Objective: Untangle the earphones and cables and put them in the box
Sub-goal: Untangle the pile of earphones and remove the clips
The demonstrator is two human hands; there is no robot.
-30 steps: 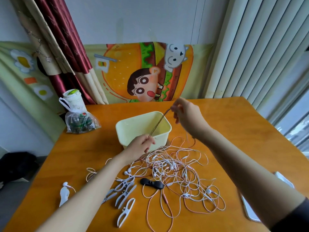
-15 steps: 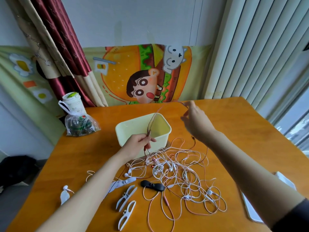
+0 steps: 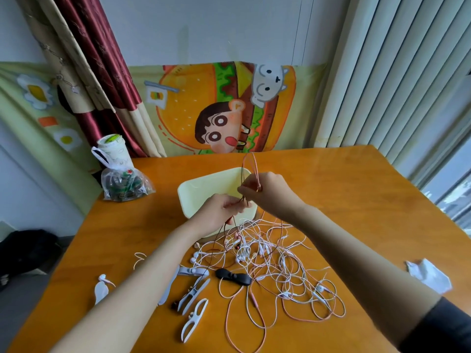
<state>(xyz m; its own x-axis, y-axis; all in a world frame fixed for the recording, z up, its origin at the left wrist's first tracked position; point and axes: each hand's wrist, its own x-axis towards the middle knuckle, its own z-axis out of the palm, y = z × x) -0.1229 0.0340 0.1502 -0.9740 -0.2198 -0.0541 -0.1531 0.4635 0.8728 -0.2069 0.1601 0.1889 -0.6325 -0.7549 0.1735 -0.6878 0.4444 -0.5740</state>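
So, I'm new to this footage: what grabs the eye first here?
A tangle of white and pink earphone cables sprawls across the near middle of the orange table. Just behind it, the left hand and right hand pinch a reddish cable loop above the pale yellow box.

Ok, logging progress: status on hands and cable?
Busy: left hand and right hand pinch thin reddish cable over pale yellow plastic box. Cable trails into white-and-pink earphone tangle on orange table, not free.
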